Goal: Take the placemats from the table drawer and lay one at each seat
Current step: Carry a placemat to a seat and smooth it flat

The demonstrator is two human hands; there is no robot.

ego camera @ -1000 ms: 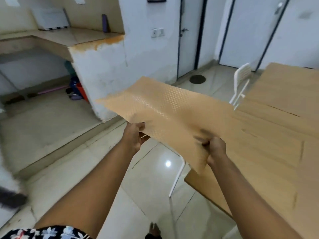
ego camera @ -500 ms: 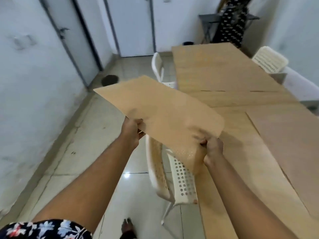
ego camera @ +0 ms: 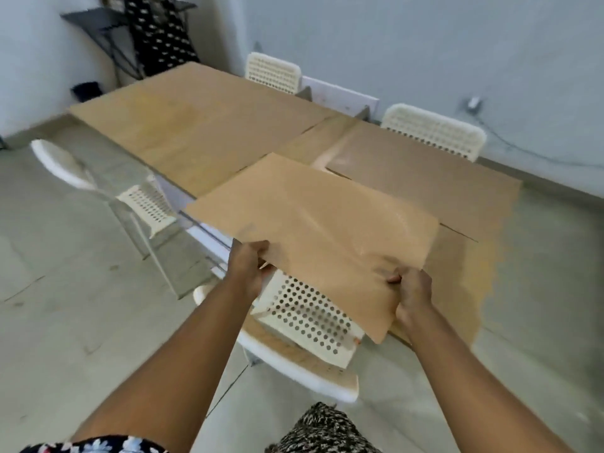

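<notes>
Tan placemat [ego camera: 313,223] held in the air by both hands, tilted, above the near edge of the wooden table [ego camera: 196,125] and above the white perforated chair [ego camera: 304,318] tucked at that edge. Left hand [ego camera: 250,268] gripping the near left edge of the placemat, fingers curled under it, thumb side on top. Right hand [ego camera: 410,289] pinching the near right edge, fingers curled tight, the sheet creased around the grip. Near corner of the placemat drooping below the right hand, over the chair back.

Second placemat [ego camera: 425,188], darker brown, lying flat on the far right part of the table, in front of a white chair [ego camera: 434,132] at the far side. Another white chair [ego camera: 273,71] farther along the same side, against the wall. A fourth white chair [ego camera: 143,204] at the left side of the table, pulled slightly away from it. Table drawer not identifiable in this view; no open container or contents visible.

Dark patterned cloth [ego camera: 163,34] hanging over a dark metal frame [ego camera: 104,31] in the far left corner. Floral sleeve [ego camera: 98,444] at the bottom left edge.
</notes>
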